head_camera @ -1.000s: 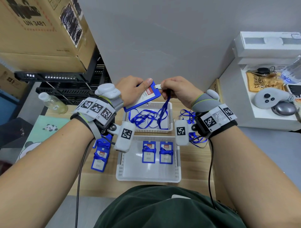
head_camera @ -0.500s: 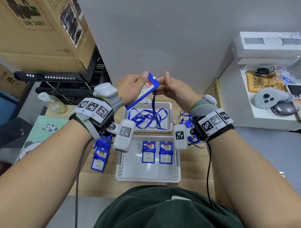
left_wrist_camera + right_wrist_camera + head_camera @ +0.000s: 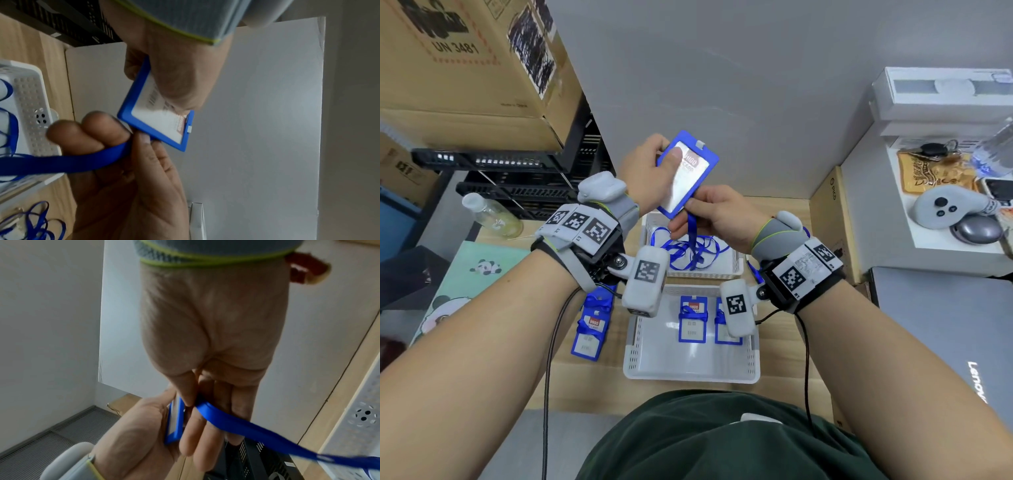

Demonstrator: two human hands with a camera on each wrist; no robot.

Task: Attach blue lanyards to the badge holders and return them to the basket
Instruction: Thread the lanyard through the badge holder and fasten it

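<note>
In the head view my left hand (image 3: 669, 162) holds a blue badge holder (image 3: 688, 174) upright above the far basket, thumb on its clear front. My right hand (image 3: 688, 210) pinches a blue lanyard (image 3: 691, 233) at the holder's lower edge; the strap hangs into the far white basket (image 3: 736, 270). The left wrist view shows the badge holder (image 3: 156, 125), and the lanyard (image 3: 61, 162) running across my right fingers (image 3: 98, 129). The lanyard (image 3: 246, 423) also shows in the right wrist view. The near white basket (image 3: 691, 373) holds two strapped badge holders (image 3: 692, 320).
More strapped badge holders (image 3: 589, 329) lie on the wooden table left of the near basket. Loose lanyards (image 3: 753, 270) lie right of the far basket. A clear bottle (image 3: 493, 216), a panda notebook (image 3: 476, 274) and black crates (image 3: 524, 188) are left; a laptop (image 3: 945, 342) is right.
My left hand raised and turned the badge holder upright with its front towards me. My right hand went from the holder's top end down to its lower edge, keeping the lanyard.
</note>
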